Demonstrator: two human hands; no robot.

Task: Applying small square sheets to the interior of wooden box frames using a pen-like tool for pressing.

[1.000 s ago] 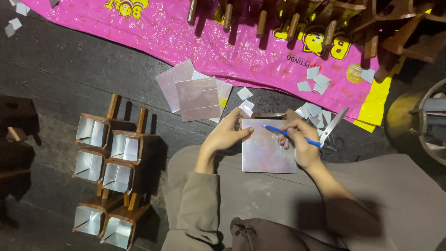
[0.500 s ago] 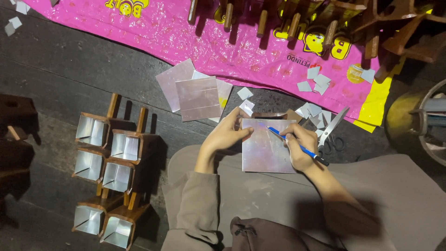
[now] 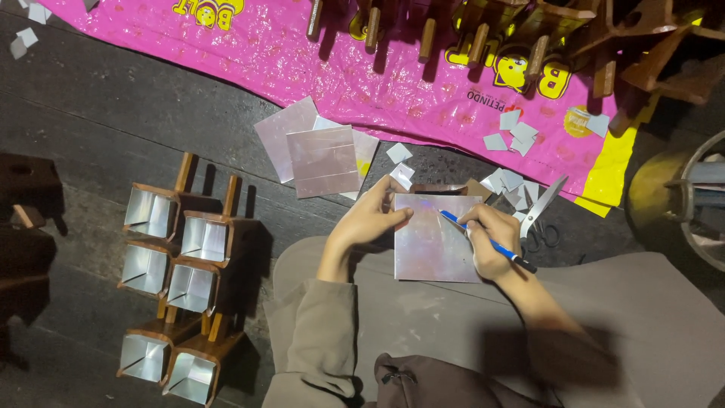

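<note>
Item: square shiny silver sheet (image 3: 434,238), resting on my lap. My left hand (image 3: 370,219) pins its left edge, fingers flat, not clenched. My right hand (image 3: 487,238) grasps a slim blue pen (image 3: 483,239), tip on the sheet. Adjacent: metal scissors (image 3: 540,211); lined wooden scoops (image 3: 185,272) at left.

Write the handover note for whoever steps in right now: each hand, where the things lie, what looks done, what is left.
Left hand: flat on the left edge of the shiny sheet, pinning it on the lap.
Right hand: grips a blue pen, tip on the sheet near its upper right.
Scissors lie just right of the sheet, untouched. More sheets are stacked ahead on the floor; small cut squares lie scattered on the pink plastic mat.
Done: six lined wooden scoops stand to the left.
Left: this sheet is uncut; any pen marks are too faint to tell.
</note>
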